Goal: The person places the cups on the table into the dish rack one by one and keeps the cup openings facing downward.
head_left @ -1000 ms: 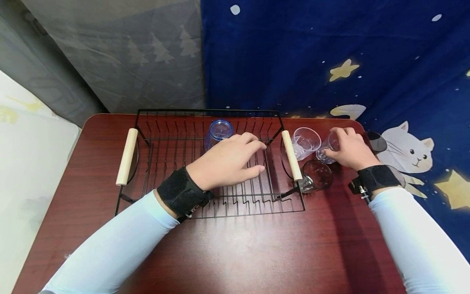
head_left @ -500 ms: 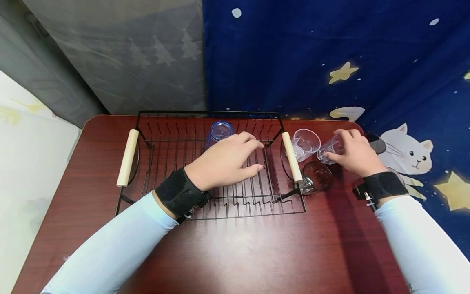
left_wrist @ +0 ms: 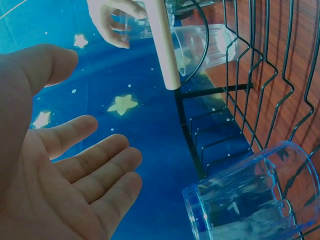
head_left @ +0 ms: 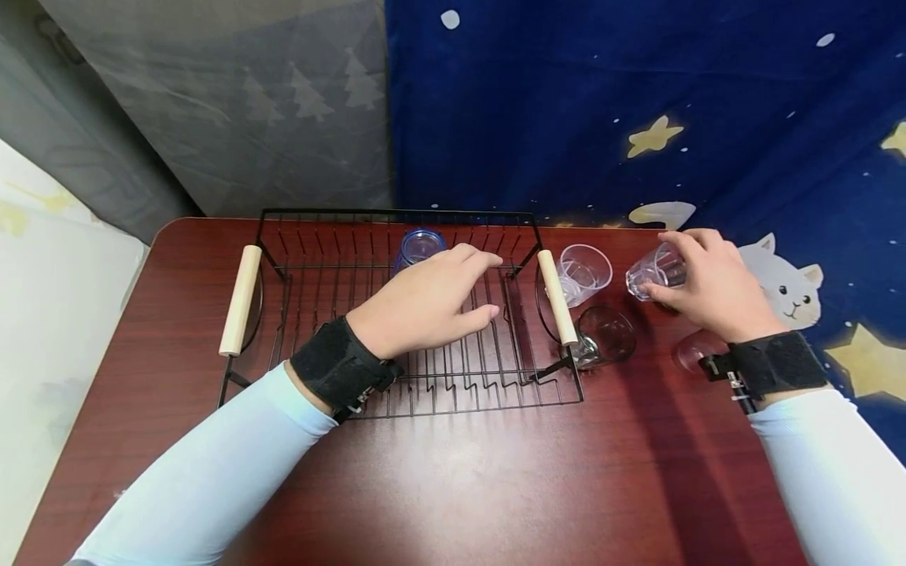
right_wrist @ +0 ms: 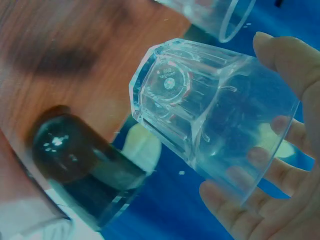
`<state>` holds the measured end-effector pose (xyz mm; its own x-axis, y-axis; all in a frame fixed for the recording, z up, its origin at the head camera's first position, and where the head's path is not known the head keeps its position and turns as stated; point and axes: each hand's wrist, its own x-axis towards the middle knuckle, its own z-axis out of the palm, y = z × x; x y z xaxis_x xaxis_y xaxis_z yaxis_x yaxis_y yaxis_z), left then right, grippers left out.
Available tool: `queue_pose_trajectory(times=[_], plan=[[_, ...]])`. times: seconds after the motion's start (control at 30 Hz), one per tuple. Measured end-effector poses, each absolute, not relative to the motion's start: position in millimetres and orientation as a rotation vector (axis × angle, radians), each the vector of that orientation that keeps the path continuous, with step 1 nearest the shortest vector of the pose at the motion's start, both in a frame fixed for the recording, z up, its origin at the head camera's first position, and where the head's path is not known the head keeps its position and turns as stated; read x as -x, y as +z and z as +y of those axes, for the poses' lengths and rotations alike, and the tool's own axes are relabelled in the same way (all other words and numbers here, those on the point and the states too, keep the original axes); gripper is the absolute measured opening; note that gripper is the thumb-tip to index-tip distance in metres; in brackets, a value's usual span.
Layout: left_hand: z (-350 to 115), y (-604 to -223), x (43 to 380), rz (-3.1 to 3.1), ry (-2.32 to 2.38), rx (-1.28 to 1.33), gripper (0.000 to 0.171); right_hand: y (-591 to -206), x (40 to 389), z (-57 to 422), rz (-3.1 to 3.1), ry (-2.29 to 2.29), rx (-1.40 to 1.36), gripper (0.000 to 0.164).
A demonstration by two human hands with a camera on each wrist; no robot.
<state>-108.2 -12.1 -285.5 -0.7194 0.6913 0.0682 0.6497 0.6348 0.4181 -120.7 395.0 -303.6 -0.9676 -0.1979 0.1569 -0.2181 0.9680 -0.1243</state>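
Note:
My right hand (head_left: 722, 287) grips a clear faceted tumbler (right_wrist: 195, 110) round its rim end, with the thick base pointing away from the palm. In the head view the tumbler leans, its base toward the left. My left hand (head_left: 425, 306) hovers over the black wire dish rack (head_left: 396, 211), fingers spread and holding nothing. Beyond that hand, inside the rack, a blue transparent cup (left_wrist: 250, 200) stands bottom up, partly hidden in the head view.
Right of the rack's wooden handle (head_left: 557, 299) stand a clear cup (head_left: 586, 273) and a dark brown glass (head_left: 612, 334). A pinkish clear cup (head_left: 697, 351) lies below my right wrist. Another dark glass (right_wrist: 75, 160) shows in the right wrist view. A curtain (head_left: 531, 102) hangs behind the table.
My right hand has moved right and toward me, bringing the tumbler away from the neighbouring clear cup. The left hand has hardly moved.

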Motion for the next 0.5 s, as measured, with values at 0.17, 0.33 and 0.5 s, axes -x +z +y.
queue_pose_trajectory(times=[0.17,0.33,0.5], plan=[[-15,-286,107,2.745,0.643,-1.119,0.06,-289,113,385,-2.949,0.219,-0.329,0.077],[-16,-289,106,2.74,0.636,-1.105,0.058,-277,105,375,-2.911,0.197,-0.37,0.078],[-16,-290,106,2.748,0.631,-1.112,0.057,-266,95,362,-2.871,0.185,-0.377,0.078]])
